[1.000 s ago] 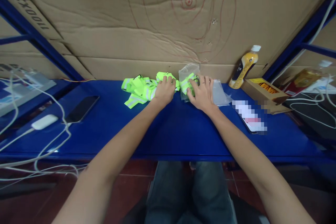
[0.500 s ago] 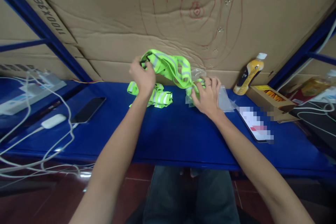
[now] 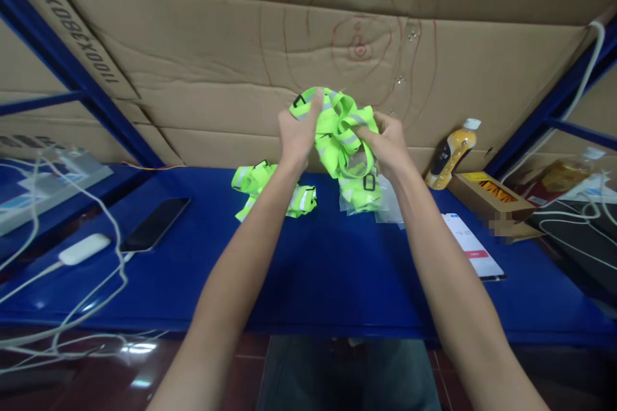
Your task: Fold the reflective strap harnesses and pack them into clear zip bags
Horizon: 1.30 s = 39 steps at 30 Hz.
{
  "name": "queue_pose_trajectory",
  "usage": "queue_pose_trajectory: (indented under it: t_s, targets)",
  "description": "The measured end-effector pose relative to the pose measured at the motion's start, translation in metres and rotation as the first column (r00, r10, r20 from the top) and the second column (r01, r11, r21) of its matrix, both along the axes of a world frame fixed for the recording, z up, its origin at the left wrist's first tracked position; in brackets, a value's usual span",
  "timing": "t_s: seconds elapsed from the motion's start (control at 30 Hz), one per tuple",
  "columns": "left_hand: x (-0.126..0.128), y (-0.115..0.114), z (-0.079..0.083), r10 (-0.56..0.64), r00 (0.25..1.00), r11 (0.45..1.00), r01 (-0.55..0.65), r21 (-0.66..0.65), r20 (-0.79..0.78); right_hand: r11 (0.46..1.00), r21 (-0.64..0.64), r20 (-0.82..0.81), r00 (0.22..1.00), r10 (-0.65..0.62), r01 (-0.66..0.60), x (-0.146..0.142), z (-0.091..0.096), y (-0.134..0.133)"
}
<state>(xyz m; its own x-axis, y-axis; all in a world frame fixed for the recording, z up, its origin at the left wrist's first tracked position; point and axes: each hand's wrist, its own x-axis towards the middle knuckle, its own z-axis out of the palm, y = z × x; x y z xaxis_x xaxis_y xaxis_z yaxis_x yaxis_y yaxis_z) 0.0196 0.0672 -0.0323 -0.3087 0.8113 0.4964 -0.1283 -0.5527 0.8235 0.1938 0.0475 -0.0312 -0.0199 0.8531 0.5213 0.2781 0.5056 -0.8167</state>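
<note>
Hanging before a cardboard panel (image 3: 207,45) and above a blue table (image 3: 332,282), a green strap bundle (image 3: 332,135) is gripped by both the left hand (image 3: 297,135) and the right hand (image 3: 391,141). Good handling probably means parting the loops gently, keeping the black buckle (image 3: 369,181) from snagging. A second strap bundle (image 3: 255,176) lies partly behind the left forearm; a clear bag (image 3: 361,200) with green strap showing sits just below, crowding the space. Whether that strap joins the held bundle cannot be told. Right: open carton (image 3: 501,202), bottle (image 3: 450,157), lit phone (image 3: 470,247). Left: dark phone (image 3: 157,225), white charger (image 3: 85,249).
</note>
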Motion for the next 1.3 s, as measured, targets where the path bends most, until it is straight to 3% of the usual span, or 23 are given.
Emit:
queue_pose_trajectory:
  t_s: [0.1, 0.2, 0.3, 0.37, 0.43, 0.47, 0.53, 0.6, 0.67, 0.77, 0.87, 0.93, 1.0, 1.03, 1.07, 1.13, 1.2, 1.3]
  targets:
    - [0.003, 0.000, -0.002, -0.133, 0.990, 0.991, 0.134, 0.028, -0.044, 0.994, -0.104, -0.218, 0.976, 0.003, -0.027, 0.002, 0.004, 0.005]
    - [-0.010, -0.001, -0.004, -0.326, 0.941, 0.945, 0.321, -0.062, -0.087, 0.990, -0.143, -0.263, 0.963, -0.058, 0.021, 0.026, 0.009, 0.009]
    - [-0.025, -0.001, -0.003, -0.401, 0.911, 0.913, 0.388, -0.129, -0.099, 0.950, -0.028, 0.038, 0.950, -0.309, 0.310, 0.062, 0.014, 0.008]
    - [-0.029, 0.001, -0.003, -0.409, 0.909, 0.905, 0.392, -0.165, -0.083, 0.850, 0.105, 0.309, 0.796, -0.521, 0.516, 0.078, 0.021, 0.001]
    - [-0.025, 0.003, -0.003, -0.386, 0.922, 0.906, 0.376, -0.192, -0.016, 0.754, 0.252, 0.403, 0.643, -0.652, 0.607, 0.079, 0.031, -0.012]
    - [-0.021, 0.004, -0.002, -0.369, 0.929, 0.907, 0.367, -0.207, 0.030, 0.736, 0.312, 0.398, 0.621, -0.675, 0.601, 0.075, 0.037, -0.020]
    - [-0.009, 0.003, 0.000, -0.328, 0.937, 0.910, 0.348, -0.225, 0.121, 0.770, 0.399, 0.380, 0.675, -0.632, 0.497, 0.058, 0.046, -0.038]
    - [0.002, -0.003, 0.004, -0.293, 0.935, 0.918, 0.334, -0.215, 0.199, 0.915, 0.341, 0.488, 0.791, -0.369, 0.216, 0.036, 0.049, -0.051]
    - [0.011, -0.015, 0.011, -0.288, 0.922, 0.921, 0.341, -0.190, 0.260, 0.956, 0.285, 0.611, 0.756, -0.233, 0.065, 0.019, 0.045, -0.057]
    - [0.012, -0.033, 0.025, -0.355, 0.889, 0.902, 0.407, -0.145, 0.288, 0.955, 0.293, 0.659, 0.715, -0.233, 0.041, 0.009, 0.038, -0.052]
    - [0.000, -0.044, 0.035, -0.405, 0.902, 0.895, 0.425, -0.133, 0.151, 0.930, 0.362, 0.574, 0.770, -0.279, 0.067, 0.015, 0.040, -0.044]
    - [-0.010, -0.048, 0.039, -0.311, 0.949, 0.946, 0.305, -0.113, -0.048, 0.902, 0.418, 0.448, 0.840, -0.307, 0.107, 0.023, 0.045, -0.043]
    - [-0.017, -0.055, 0.042, -0.044, 0.965, 0.997, 0.059, 0.050, -0.257, 0.871, 0.467, 0.270, 0.913, -0.305, 0.153, 0.030, 0.050, -0.044]
    - [-0.019, -0.061, 0.044, 0.137, 0.937, 0.978, -0.078, 0.191, -0.322, 0.864, 0.476, 0.188, 0.941, -0.280, 0.162, 0.033, 0.051, -0.045]
    - [-0.020, -0.068, 0.047, 0.304, 0.879, 0.922, -0.176, 0.344, -0.366, 0.869, 0.470, 0.128, 0.962, -0.240, 0.154, 0.036, 0.052, -0.046]
    - [-0.018, -0.085, 0.054, 0.501, 0.733, 0.794, -0.179, 0.581, -0.459, 0.908, 0.412, 0.077, 0.991, -0.113, 0.072, 0.042, 0.054, -0.051]
    - [-0.015, -0.101, 0.060, 0.482, 0.598, 0.790, 0.021, 0.613, -0.641, 0.949, 0.308, 0.077, 0.996, 0.051, -0.072, 0.049, 0.054, -0.057]
    - [-0.011, -0.109, 0.064, 0.262, 0.478, 0.892, 0.212, 0.399, -0.838, 0.960, 0.121, 0.133, 0.963, 0.236, -0.252, 0.060, 0.055, -0.065]
